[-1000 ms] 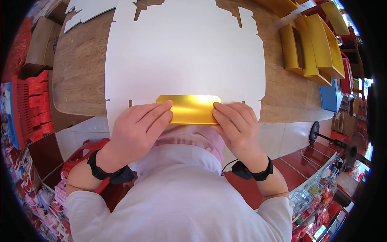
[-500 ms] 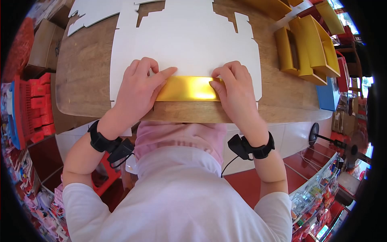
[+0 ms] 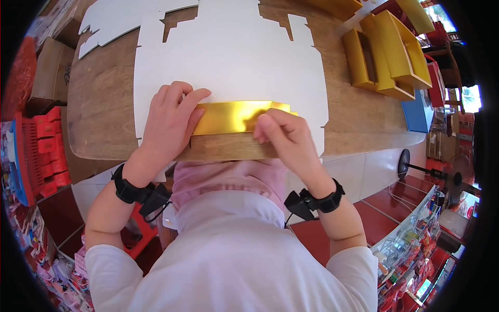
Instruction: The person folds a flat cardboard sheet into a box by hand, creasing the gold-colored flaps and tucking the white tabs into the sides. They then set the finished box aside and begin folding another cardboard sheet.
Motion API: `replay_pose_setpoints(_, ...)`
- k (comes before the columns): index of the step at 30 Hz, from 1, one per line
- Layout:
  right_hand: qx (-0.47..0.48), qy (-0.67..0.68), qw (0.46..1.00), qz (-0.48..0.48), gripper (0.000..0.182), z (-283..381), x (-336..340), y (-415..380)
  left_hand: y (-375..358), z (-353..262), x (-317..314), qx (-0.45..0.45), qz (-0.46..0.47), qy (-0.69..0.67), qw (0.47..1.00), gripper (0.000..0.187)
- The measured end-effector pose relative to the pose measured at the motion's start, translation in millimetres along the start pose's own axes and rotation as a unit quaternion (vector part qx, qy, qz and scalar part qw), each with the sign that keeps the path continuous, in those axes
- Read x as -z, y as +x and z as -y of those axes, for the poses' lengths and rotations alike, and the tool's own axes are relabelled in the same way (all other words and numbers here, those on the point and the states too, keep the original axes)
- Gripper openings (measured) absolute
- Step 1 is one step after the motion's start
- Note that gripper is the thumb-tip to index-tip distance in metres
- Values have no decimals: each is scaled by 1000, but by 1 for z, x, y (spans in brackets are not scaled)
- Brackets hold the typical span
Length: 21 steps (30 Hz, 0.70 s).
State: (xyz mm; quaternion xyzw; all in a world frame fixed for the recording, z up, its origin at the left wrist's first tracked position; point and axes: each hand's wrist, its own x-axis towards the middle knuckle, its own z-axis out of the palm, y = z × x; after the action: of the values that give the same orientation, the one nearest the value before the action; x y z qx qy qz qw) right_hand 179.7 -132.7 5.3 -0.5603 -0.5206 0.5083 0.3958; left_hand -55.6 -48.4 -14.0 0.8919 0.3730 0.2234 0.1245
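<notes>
A flat cardboard box blank (image 3: 228,67) lies white side up along the table's near edge. Its near strip is folded up and over, showing a shiny gold flap (image 3: 223,117). My left hand (image 3: 174,112) grips the left end of this flap, thumb on the gold and bent fingers on the white board behind. Over the flap's right part is my right hand (image 3: 283,132), closed with fingers curled and thumb up. It is slightly blurred, and what lies inside its fingers is hidden. Beyond it, the flap's right end with a small gold tab stays visible.
Another white blank (image 3: 117,23) lies at the table's far left. Folded gold boxes (image 3: 387,49) stand at the right beside a blue box (image 3: 417,114). The wooden table's (image 3: 101,104) near edge is at my waist. A red basket (image 3: 32,151) stands left, a fan (image 3: 457,179) right.
My right hand has left the flap's upper right corner and moved left and toward me, its fingers curling. The view shifted slightly; my left hand stays at the flap's left end.
</notes>
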Motion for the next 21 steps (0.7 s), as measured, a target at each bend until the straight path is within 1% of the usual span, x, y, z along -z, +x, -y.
replay_pose_setpoints(2, 2, 30, 1000, -5, 28, 1, 17, -8, -2, -3, 3, -16, -1, -15, 1000, 32)
replay_pose_setpoints(4, 29, 71, 995, -57, 23, 8, 42, -18, -1, -3, 14, -39, -2, -26, 999, 29)
replay_pose_setpoints(5, 67, 2, 992, -103, 18, 5, 61, -24, -4, -6, 24, -54, 12, -86, 995, 25)
replay_pose_setpoints(6, 102, -66, 982, -146, 22, 2, 80, -32, -9, -8, 34, -65, 26, -147, 987, 21)
replay_pose_setpoints(7, 102, -65, 982, -147, 22, -1, 94, -38, -13, -8, 43, -66, 27, -146, 987, 21)
replay_pose_setpoints(8, 147, -280, 935, -159, 31, -5, 107, -42, -17, -6, 54, -78, 35, -162, 983, 21)
replay_pose_setpoints(9, 185, -481, 841, -162, 41, -6, 112, -44, -20, -5, 63, -90, 42, -178, 979, 21)
replay_pose_setpoints(10, 186, -481, 841, -164, 41, -6, 111, -44, -21, -6, 70, -92, 41, -177, 979, 21)
replay_pose_setpoints(12, 219, -483, 841, -106, 57, -4, 107, -47, -22, -6, 82, -145, 38, -182, 972, 21)
replay_pose_setpoints(13, 272, -506, 807, -132, 43, -3, 109, -43, -22, 1, 87, -190, 56, -167, 966, 16)
replay_pose_setpoints(14, 273, -506, 807, -134, 43, 0, 112, -41, -20, 3, 88, -192, 56, -166, 966, 16)
replay_pose_setpoints(16, 366, -494, 775, -148, 26, 14, 115, -38, -19, 6, 90, -131, 58, -284, 948, 42)
replay_pose_setpoints(17, 396, -450, 781, -174, 14, 23, 108, -33, -24, 1, 91, -17, 87, -352, 932, 80)
replay_pose_setpoints(18, 398, -450, 780, -176, 14, 33, 106, -31, -19, 1, 95, -19, 86, -351, 932, 80)
replay_pose_setpoints(20, 468, -453, 741, -164, 17, 56, 104, -31, -5, 0, 106, 52, 148, -348, 924, 99)
replay_pose_setpoints(21, 493, -477, 705, -181, 24, 70, 101, -30, -3, -3, 107, 37, 111, -322, 939, 102)
